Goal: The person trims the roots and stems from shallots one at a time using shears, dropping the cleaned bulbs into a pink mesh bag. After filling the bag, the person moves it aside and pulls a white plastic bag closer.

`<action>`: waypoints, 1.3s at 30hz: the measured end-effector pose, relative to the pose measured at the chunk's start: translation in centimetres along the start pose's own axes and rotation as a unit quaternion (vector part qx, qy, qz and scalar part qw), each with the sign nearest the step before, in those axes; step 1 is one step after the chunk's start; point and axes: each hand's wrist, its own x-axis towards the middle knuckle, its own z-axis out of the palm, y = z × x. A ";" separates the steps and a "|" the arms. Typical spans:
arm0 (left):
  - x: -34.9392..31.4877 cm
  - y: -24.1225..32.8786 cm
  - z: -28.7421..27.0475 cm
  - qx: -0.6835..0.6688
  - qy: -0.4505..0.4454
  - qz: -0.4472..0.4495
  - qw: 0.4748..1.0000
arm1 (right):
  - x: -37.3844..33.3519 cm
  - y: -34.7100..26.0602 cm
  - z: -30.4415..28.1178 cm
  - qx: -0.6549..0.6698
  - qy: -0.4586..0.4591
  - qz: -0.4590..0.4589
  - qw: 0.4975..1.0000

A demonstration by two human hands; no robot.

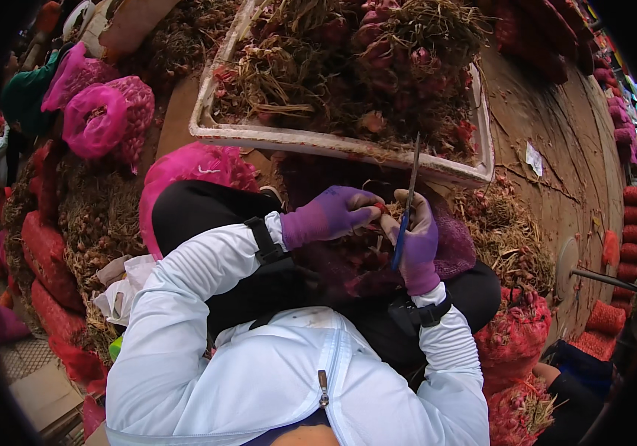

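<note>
My left hand (pixel 327 216), in a purple glove with pale fingertips, pinches a small red shallot (pixel 380 207) above my lap. The shallot is mostly covered by fingers. Close beside it, my right hand (pixel 422 245), gloved alike, is closed around a knife (pixel 401 239) with a blue handle. Its narrow blade points up and away, toward the rim of a white foam box (pixel 296 138). Bunches of shallots with dry, straw-like tops (pixel 281 78) fill that box. Under my hands, dark purple netting (pixel 363 282) lies across my lap.
Pink net sacks (pixel 192 165) stand by my left knee and farther left. Red net sacks (pixel 515 334) sit at my right. Loose dried shallots (pixel 504 230) are heaped beside my right knee. A thin metal rod (pixel 612 281) juts in from the right.
</note>
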 end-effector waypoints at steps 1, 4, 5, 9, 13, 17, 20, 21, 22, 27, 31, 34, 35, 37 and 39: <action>-0.1 0.3 0.1 0.031 0.016 0.027 0.999 | 0.0 0.1 0.0 0.010 0.002 -0.006 1.000; 0.3 -1.6 0.2 0.001 0.057 0.080 0.995 | 0.1 -0.2 0.2 0.061 0.008 -0.004 0.998; 0.4 -2.1 0.1 0.001 0.060 0.080 0.995 | 0.1 -0.5 0.3 0.061 0.006 -0.003 0.998; 0.4 0.0 -0.2 0.088 0.068 0.051 0.992 | 0.0 -0.9 0.3 0.096 0.045 0.016 0.994; 0.1 0.4 -0.1 -0.028 0.039 -0.009 0.999 | 0.2 -0.1 0.4 0.074 0.089 -0.055 0.992; -0.1 -0.3 0.4 0.029 0.070 0.040 0.996 | -0.2 0.9 0.4 -0.065 0.075 -0.163 0.982; -0.3 0.0 0.5 0.065 0.088 0.038 0.993 | -0.8 0.0 0.7 -0.255 0.077 -0.240 0.934; -0.4 0.2 0.5 0.068 0.088 0.021 0.994 | -0.9 -0.2 0.9 -0.282 0.088 -0.264 0.918; -0.5 0.3 0.5 0.071 0.087 0.005 0.994 | -0.9 -0.1 1.0 -0.282 0.086 -0.264 0.918; -0.2 -1.0 0.3 0.203 0.125 0.093 0.967 | -0.5 1.1 0.8 -0.127 0.076 -0.173 0.974; -0.4 -0.6 0.3 0.075 0.100 -0.009 0.992 | 0.0 0.3 0.3 0.100 0.062 -0.040 0.992; 0.2 -0.1 -0.7 -0.102 0.126 -0.104 0.981 | -0.1 -1.6 -0.6 0.137 0.079 -0.011 0.987; 0.2 -0.1 -0.7 -0.102 0.128 -0.103 0.981 | -0.1 -1.8 -0.8 0.151 0.076 0.003 0.986; 0.5 0.0 -0.7 -0.072 0.082 -0.033 0.993 | 0.0 -1.6 -0.8 0.115 0.080 -0.024 0.990; 0.5 -0.3 -0.2 0.088 0.094 0.104 0.986 | 0.5 -0.8 -0.5 0.072 0.059 -0.082 0.992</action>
